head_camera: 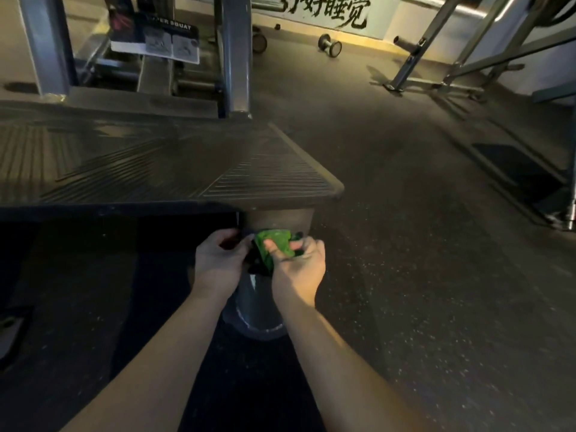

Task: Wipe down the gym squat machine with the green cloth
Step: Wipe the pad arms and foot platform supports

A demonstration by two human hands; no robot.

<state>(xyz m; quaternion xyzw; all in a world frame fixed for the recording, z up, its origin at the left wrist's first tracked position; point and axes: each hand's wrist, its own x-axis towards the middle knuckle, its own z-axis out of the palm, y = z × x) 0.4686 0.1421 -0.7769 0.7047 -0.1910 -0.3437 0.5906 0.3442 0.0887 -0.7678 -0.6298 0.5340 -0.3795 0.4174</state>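
The squat machine's ribbed footplate point(162, 163) slopes across the left half of the view, with grey uprights point(235, 57) behind it. A grey frame tube point(258, 307) runs out from under the plate's near right corner toward me. My right hand point(299, 263) grips the bunched green cloth point(274, 244) against the top of that tube, just below the plate's edge. My left hand point(218, 260) sits beside it with curled fingers on a dark part at the plate's underside; what the fingers hold is hidden in shadow.
Speckled rubber floor point(420, 275) spreads to the right. A small dumbbell point(329, 45) lies far back near a wall banner. Another machine's metal frame point(467, 57) stands at the top right, its base point(526, 179) reaching along the right edge.
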